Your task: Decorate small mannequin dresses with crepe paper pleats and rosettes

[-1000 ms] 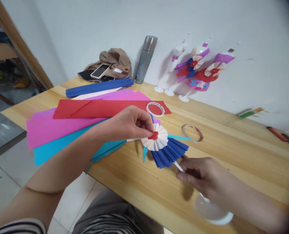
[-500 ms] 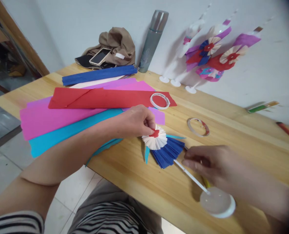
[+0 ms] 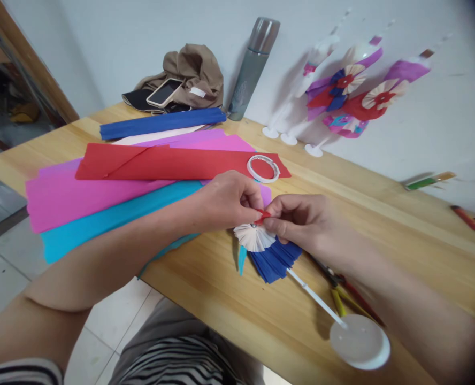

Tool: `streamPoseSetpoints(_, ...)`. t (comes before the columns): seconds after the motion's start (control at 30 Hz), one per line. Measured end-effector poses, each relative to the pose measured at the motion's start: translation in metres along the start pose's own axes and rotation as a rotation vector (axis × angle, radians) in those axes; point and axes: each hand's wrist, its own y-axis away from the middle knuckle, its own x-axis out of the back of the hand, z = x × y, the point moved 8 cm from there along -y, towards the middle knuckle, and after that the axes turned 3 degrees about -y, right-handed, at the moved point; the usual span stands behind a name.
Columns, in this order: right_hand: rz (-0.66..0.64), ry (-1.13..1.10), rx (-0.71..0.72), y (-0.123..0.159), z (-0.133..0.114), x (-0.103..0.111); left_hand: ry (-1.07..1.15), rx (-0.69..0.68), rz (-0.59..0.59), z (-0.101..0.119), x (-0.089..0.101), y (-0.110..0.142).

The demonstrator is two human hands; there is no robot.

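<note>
Between my two hands is a small red paper piece (image 3: 262,216), pinched by the fingertips of both. My left hand (image 3: 237,200) comes at it from the left, my right hand (image 3: 301,216) from the right. Just below the piece lies a pleated cream paper rosette (image 3: 254,239), partly covered by my fingers. A pleated blue paper fan (image 3: 275,260) spreads from under the rosette, and a light-blue paper strip (image 3: 242,260) sticks out at its lower left. From the fan a white stick (image 3: 315,299) runs to a round white base (image 3: 360,342).
Coloured paper sheets, a red one (image 3: 161,163) on top, lie at left with a tape roll (image 3: 263,168) on them. Yellow-handled scissors (image 3: 337,300) lie under my right forearm. Decorated stands (image 3: 344,101), a flask (image 3: 253,69) and a phone (image 3: 164,92) are at the back.
My right hand has moved up and left, from beside the white stick to the red paper, and now pinches it with my left hand. The red piece appears lifted off the rosette's centre.
</note>
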Motion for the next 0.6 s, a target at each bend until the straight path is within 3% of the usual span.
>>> streamPoseSetpoints(0.3, 0.086, -0.01, 0.081, 0.006, 0.001, 0.013, -0.023, 0.001, -0.004, 0.003, 0.003, 0.001)
streamPoseSetpoints(0.6, 0.011, -0.164, 0.044, 0.009, 0.008, 0.006, 0.24, 0.073, -0.043, -0.006, -0.008, 0.001)
